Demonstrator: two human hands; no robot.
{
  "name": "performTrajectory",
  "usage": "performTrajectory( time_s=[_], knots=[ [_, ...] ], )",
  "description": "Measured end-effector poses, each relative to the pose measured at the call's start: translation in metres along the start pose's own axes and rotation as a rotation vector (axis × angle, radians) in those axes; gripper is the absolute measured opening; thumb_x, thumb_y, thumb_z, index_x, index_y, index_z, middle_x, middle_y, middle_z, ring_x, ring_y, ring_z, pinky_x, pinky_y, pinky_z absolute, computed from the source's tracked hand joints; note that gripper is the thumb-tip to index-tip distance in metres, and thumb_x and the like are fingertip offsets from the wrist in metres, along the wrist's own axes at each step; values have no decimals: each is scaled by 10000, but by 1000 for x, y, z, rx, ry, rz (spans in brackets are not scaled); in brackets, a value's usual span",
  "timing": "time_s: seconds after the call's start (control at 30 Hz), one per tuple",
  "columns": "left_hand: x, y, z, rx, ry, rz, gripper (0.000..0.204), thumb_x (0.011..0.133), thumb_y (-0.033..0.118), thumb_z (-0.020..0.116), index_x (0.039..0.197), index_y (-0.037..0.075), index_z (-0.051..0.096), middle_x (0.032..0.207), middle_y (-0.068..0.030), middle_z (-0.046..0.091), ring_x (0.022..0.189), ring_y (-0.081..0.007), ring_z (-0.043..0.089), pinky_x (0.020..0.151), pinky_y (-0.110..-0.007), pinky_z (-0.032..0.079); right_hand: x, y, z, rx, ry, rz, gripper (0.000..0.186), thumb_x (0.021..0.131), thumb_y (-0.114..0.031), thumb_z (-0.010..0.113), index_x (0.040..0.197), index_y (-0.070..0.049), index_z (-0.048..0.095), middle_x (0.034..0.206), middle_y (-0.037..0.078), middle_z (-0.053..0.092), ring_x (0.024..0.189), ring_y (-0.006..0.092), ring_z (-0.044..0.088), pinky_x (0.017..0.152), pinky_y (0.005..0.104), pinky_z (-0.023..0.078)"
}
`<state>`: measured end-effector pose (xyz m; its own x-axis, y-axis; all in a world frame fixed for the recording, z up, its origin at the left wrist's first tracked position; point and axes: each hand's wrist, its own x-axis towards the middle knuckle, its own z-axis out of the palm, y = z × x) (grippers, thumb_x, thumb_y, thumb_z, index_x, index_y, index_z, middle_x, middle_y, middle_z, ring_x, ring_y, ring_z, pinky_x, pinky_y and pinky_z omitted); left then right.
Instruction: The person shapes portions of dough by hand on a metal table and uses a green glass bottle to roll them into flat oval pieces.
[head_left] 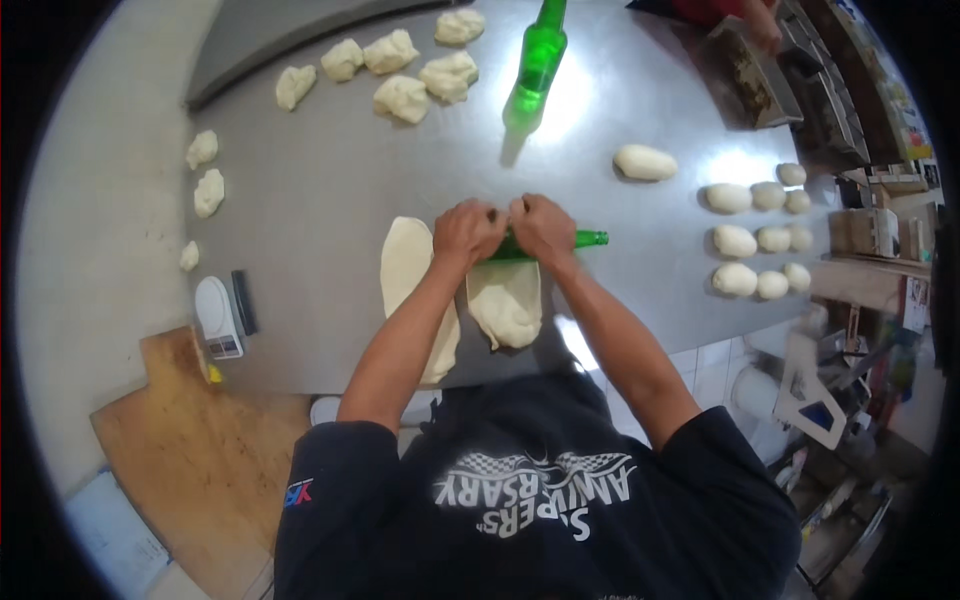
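A green glass bottle [590,239] lies on its side across the far end of a flattened piece of dough [504,302]. My left hand [470,232] and my right hand [543,228] are closed over the bottle's body, side by side, and its neck sticks out to the right. The dough's near end is thick and lumpy, close to the table's front edge. A long rolled-out strip of dough [405,262] lies to the left, partly hidden under my left forearm.
Several rough dough lumps [400,98] lie at the far left. A second green bottle [540,62] stands at the back. Smooth dough pieces [735,240] sit in rows at right, one dough roll [645,162] apart. A white scale [218,315] is at left. Another person's hand [763,28] is near metal pans [752,70].
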<state>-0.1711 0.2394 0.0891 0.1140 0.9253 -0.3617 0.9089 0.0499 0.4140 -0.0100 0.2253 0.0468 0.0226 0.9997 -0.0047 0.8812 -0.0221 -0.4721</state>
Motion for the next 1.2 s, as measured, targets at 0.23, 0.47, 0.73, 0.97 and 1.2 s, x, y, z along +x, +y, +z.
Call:
performTrajectory(
  time_s=[0.23,0.47,0.73,0.97,1.2],
  knots=[
    [-96,-4,56,108,720,365,401,1007,433,690,1292,152,716,1227,-82,701,1217,-337,614,1145,-556,390,-74,31,-20,42,249,-485,275,989,-254,686,1245,-183,756,1305,94,694,1307,327,606,1211,562,325],
    [53,-2,-18,48,276,25,537,1030,568,556,1169,113,805,1168,-171,783,1105,-395,711,982,-510,548,82,11,-8,-199,36,-412,272,1019,-353,588,1033,-169,788,944,79,762,750,345,717,726,511,556],
    [-54,-19,59,158,584,210,639,1006,635,637,1393,134,726,1507,-171,644,1396,-429,571,1201,-630,353,-82,29,-42,-8,40,-351,308,991,-356,676,1226,-192,790,1165,127,745,959,346,732,877,488,540],
    [-229,-24,118,-302,370,383,646,925,361,843,1471,102,613,1465,-154,569,1504,-520,423,1237,-595,414,-226,40,-77,32,-145,-336,715,818,-440,829,1487,-261,654,1324,142,657,1001,373,709,876,491,544],
    [-279,-51,110,-418,252,464,511,911,211,864,1388,146,693,1491,-150,546,1560,-529,361,1201,-584,470,-231,34,-104,137,-544,-212,840,770,-465,909,1517,-265,583,1372,96,623,1056,384,729,884,511,595]
  ],
)
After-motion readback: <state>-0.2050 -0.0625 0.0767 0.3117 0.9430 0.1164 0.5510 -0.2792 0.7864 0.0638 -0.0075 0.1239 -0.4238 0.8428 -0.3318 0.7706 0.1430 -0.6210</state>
